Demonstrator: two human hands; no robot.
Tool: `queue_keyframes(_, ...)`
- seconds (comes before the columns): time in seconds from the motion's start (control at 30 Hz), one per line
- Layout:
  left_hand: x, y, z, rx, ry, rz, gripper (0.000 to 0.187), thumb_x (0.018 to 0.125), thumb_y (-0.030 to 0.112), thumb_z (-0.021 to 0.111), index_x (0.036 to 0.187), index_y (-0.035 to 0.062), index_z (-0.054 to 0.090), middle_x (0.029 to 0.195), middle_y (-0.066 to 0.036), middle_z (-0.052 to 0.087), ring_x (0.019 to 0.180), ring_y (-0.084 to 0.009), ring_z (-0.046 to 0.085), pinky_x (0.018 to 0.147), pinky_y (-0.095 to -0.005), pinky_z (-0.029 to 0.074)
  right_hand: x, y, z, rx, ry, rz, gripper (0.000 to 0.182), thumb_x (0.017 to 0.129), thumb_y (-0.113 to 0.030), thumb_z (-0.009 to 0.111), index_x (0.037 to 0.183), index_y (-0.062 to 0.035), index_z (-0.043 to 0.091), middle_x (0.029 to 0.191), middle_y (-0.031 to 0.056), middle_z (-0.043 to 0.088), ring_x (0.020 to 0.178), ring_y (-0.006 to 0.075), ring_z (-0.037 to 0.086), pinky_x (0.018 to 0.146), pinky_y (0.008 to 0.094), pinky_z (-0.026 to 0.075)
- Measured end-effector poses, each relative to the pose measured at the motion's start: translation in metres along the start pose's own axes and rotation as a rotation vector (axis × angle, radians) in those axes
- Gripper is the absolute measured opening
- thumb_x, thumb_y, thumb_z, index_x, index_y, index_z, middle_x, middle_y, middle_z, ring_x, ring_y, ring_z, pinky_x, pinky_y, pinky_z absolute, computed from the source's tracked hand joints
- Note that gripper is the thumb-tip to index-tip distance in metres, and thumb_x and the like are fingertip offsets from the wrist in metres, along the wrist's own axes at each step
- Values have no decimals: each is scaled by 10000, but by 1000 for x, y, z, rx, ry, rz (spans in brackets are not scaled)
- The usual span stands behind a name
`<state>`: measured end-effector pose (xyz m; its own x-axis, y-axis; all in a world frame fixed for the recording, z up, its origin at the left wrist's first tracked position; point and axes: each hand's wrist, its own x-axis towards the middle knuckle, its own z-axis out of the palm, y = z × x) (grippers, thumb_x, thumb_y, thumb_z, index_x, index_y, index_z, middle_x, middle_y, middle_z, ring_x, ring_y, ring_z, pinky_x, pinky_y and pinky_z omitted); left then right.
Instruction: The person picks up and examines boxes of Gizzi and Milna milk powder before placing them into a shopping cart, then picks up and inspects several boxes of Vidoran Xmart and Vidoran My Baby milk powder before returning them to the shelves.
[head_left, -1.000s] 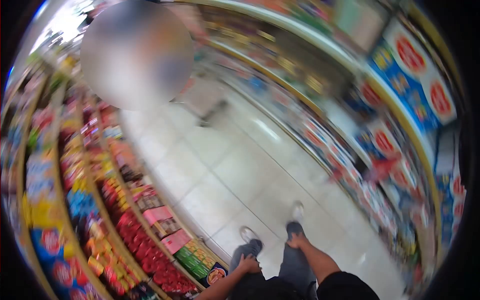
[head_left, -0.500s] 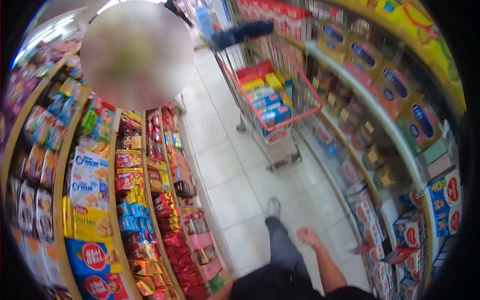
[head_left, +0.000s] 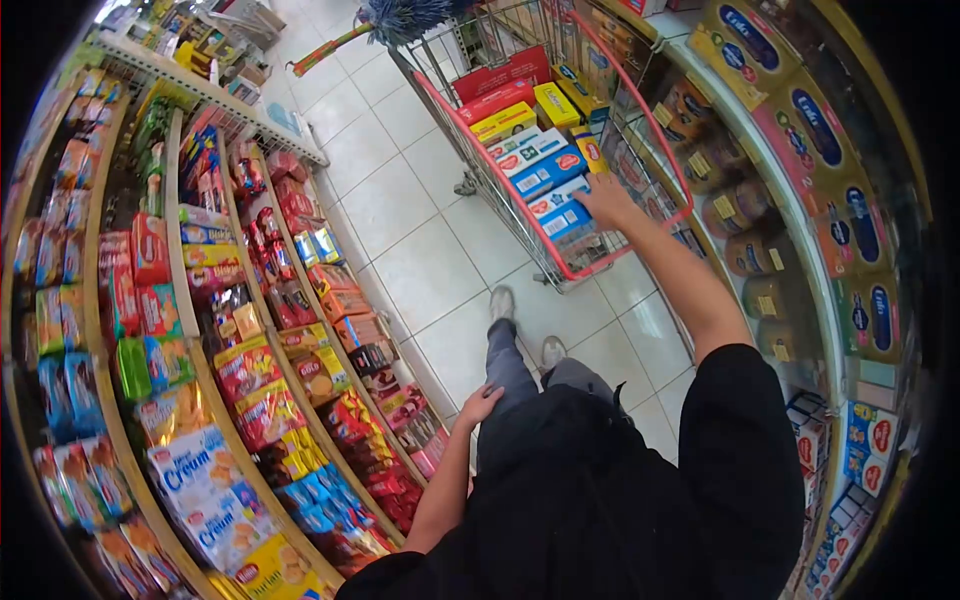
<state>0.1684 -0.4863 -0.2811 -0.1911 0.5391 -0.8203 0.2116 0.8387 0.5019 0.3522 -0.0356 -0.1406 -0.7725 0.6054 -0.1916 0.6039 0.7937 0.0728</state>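
My right hand (head_left: 608, 201) reaches over the near rim of a shopping cart (head_left: 590, 268), its fingers apart on the blue and white cartons (head_left: 562, 208). Some fingertips are hard to make out against the boxes. Beside them in the cart lie yellow cartons (head_left: 557, 105), a small yellow and red box (head_left: 590, 152) and a red box (head_left: 500, 102). At my left thigh hangs my left hand (head_left: 482, 403), holding nothing, with loosely bent fingers. A blue fluffy duster (head_left: 410, 18) rests across the cart's far end, its striped handle (head_left: 330, 50) sticking out.
Shelves of packaged biscuits (head_left: 205, 485) and snacks line the left side. On the right, shelves hold Enfa boxes (head_left: 820, 130) and jars (head_left: 735, 210) behind a clear front. Tiled floor (head_left: 440, 260) runs between them, with my shoes (head_left: 502, 303) on it.
My right hand has gone from hanging at my side to the cartons in the cart. The cart is now closer. My left hand has come into view.
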Motion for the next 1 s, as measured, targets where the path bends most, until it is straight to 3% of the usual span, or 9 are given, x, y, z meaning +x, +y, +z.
queue_keyframes(0.1,39,10,-38,-68,-12,-26,680,837,527,586,1313,51,490,1194,-219,587,1101,-278,569,934,-327,430,21,15,61,-11,-19,-48,653,607,-197,779,1204,-140,521,1209,213,476,1183,381,441,1069,499,286)
queue_keyframes(0.23,39,78,-126,-84,-73,-32,596,871,488,567,1291,70,514,1053,-139,641,877,-173,567,762,-294,458,12,17,41,178,-21,-52,617,558,-150,779,1132,-103,558,1182,135,538,1143,282,484,1048,484,304)
queue_keyframes(0.37,45,161,-205,-165,-250,10,548,913,454,518,1370,167,424,1194,-97,579,1045,-180,547,863,-316,432,-26,34,-49,548,128,146,484,538,-128,748,999,-48,623,962,135,623,975,338,562,963,404,398)
queue_keyframes(0.47,44,250,-221,-1,-508,101,552,926,433,509,1392,165,384,1260,-97,535,1118,-195,522,904,-332,419,-84,45,-136,647,228,417,501,565,-153,771,1028,-29,624,979,117,635,941,276,601,881,344,455)
queue_keyframes(0.6,34,358,-180,17,-948,279,568,931,377,524,1412,143,333,1274,-106,521,1154,-210,507,931,-344,412,-160,27,-187,964,599,936,530,697,-207,765,1133,31,581,1023,87,627,923,150,591,828,273,465)
queue_keyframes(0.67,27,396,-142,-26,-1096,347,613,923,349,544,1429,120,285,1300,-112,497,1184,-211,489,941,-349,409,-193,10,-214,1198,812,1129,520,726,-200,735,1138,69,564,1011,115,633,904,163,604,837,283,469)
queue_keyframes(0.87,-15,427,-35,-293,-1302,431,890,766,88,715,1461,71,159,1371,-79,409,1238,-175,424,1003,-334,368,-295,-108,-160,1467,1481,1312,436,867,-277,594,1177,22,520,1112,136,617,971,177,614,863,314,492)
queue_keyframes(0.9,-39,431,-26,-467,-1275,319,934,705,5,740,1451,36,179,1373,-65,403,1244,-158,409,1026,-314,341,-310,-132,-145,1474,1573,1359,470,881,-311,571,1214,13,494,1156,134,598,1015,192,600,892,333,480)
queue_keyframes(1.0,-88,424,-6,-346,-1299,423,911,711,17,741,1443,13,199,1375,-76,399,1255,-153,395,1032,-302,330,-343,-205,-113,1510,1787,1401,525,916,-368,512,1292,-9,432,1258,122,545,1120,223,549,965,375,434)
